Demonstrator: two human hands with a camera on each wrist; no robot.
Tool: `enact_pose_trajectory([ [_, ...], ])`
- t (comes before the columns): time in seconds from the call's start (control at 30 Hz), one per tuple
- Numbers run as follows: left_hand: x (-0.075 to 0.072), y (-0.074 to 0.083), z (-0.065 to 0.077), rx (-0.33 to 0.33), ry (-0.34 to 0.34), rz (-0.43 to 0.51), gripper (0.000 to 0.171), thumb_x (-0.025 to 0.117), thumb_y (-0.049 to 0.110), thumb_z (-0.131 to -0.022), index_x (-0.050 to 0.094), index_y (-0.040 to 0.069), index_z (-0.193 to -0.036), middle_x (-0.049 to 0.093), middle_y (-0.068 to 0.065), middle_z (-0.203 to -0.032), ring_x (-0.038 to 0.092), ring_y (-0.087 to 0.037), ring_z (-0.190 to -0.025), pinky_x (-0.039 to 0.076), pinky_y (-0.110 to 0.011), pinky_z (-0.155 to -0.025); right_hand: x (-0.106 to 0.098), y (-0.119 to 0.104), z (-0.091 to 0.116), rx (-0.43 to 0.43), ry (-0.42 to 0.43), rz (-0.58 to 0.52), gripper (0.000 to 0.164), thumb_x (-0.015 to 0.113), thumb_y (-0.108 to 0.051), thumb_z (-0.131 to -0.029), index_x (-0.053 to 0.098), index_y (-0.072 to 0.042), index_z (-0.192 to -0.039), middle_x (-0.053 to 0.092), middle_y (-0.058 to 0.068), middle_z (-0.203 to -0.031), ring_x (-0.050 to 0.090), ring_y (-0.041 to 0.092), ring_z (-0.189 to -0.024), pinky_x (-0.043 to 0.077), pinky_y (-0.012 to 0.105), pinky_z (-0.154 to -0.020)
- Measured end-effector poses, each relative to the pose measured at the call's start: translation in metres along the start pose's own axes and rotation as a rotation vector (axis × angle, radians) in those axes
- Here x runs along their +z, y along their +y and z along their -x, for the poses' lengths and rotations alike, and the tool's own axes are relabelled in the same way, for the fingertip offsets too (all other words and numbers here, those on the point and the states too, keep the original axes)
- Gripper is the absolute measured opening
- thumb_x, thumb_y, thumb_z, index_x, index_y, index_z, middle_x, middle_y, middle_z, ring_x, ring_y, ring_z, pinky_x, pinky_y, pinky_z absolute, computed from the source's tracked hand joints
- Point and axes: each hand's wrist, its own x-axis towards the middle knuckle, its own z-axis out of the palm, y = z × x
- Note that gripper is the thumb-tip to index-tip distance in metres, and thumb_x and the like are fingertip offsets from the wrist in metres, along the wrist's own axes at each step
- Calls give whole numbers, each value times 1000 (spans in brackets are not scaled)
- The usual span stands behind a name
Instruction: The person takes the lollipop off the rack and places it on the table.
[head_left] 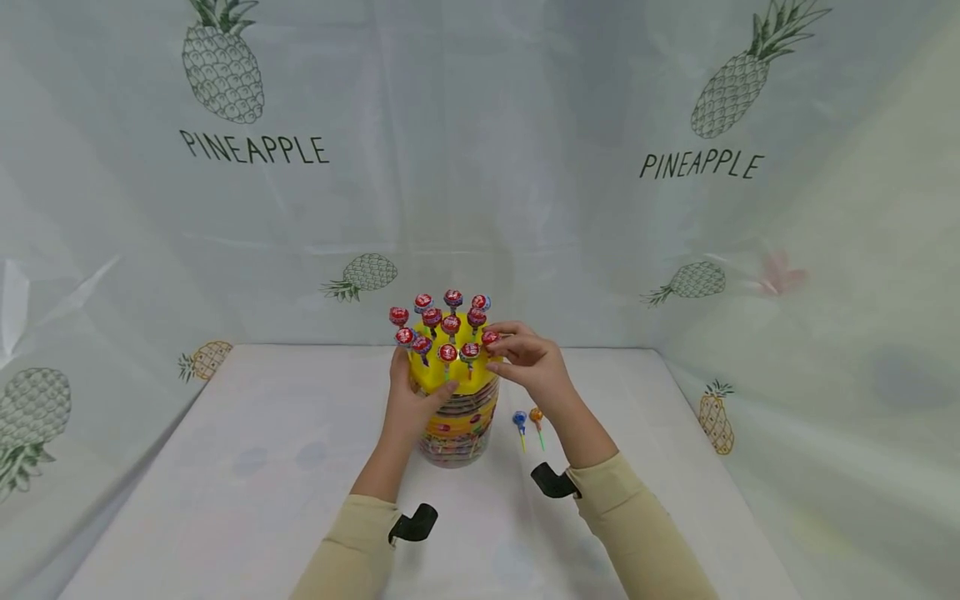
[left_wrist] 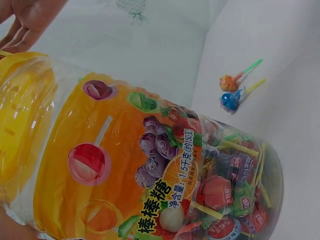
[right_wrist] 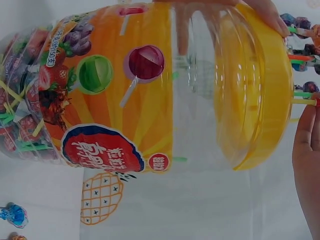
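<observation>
Head camera: above the person's side of the bench (head_left: 300,467), facing forward and down; widest, farthest of the three. Printed sheet (head_left: 480,183) fills 9 round through 12 to 3 o'clock; jar (head_left: 456,423) small, off centre towards 6. Left wrist camera: close in, facing the jar's wall, sheet beyond; view rolled sideways, lid (right_wrist: 277,95) towards 9, base (left_wrist: 272,190) towards 4, jar overrunning the frame. Right wrist camera: also near, rolled the opposite way, lid between 2 and 3, base at 9. All three share jar, loose blue lollipop (head_left: 520,418) and orange lollipop (head_left: 536,414): 5 o'clock in head view, 2 in left wrist, 8 in right wrist, cropped.
</observation>
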Motion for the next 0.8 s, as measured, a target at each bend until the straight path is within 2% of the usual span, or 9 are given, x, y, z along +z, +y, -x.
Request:
enact_pose_trajectory([
  [0.13, 0, 0, 0, -10, -6, 2, 90, 76, 36, -85, 17, 32, -152, 25, -3, -149, 36, -24, -134, 33, -49, -111, 0, -3, 0, 26, 30, -22, 15, 67, 13, -85, 66, 13, -99, 55, 16, -125, 57, 27, -114, 45, 38, -101],
  [0.3, 1, 1, -1, -10, -9, -4, 91, 76, 37, -84, 17, 31, -152, 26, -3, -149, 36, -24, -134, 33, -48, -111, -6, -8, 2, 68, 95, -81, 19, 67, 11, -85, 74, -3, -97, 55, 13, -126, 62, 27, -109, 50, 36, -95],
  [0.4, 1, 1, -1, -5, -3, -8, 92, 77, 39, -84, 17, 30, -153, 26, -3, -148, 36, -24, -134, 33, -48, -111, -12, -7, 5, 78, 103, -87, 22, 67, 9, -87, 75, -9, -97, 56, 12, -126, 62, 26, -108, 50, 35, -94],
  [0.57, 0, 2, -1, 4, 1, -3, 90, 77, 37, -84, 17, 31, -152, 27, -2, -148, 37, -22, -134, 33, -46, -111, -22, -2, 10, 76, 85, -66, 21, 67, 8, -87, 74, -8, -99, 57, 11, -126, 62, 25, -108, 52, 33, -93],
  [0.8, -1, 4, 0, -20, -12, 5, 90, 76, 36, -85, 17, 32, -152, 27, -3, -148, 35, -23, -135, 32, -47, -112, -36, 9, 22, 118, 105, -45, 19, 68, 8, -86, 69, 3, -104, 57, 11, -125, 64, 24, -106, 51, 33, -93],
])
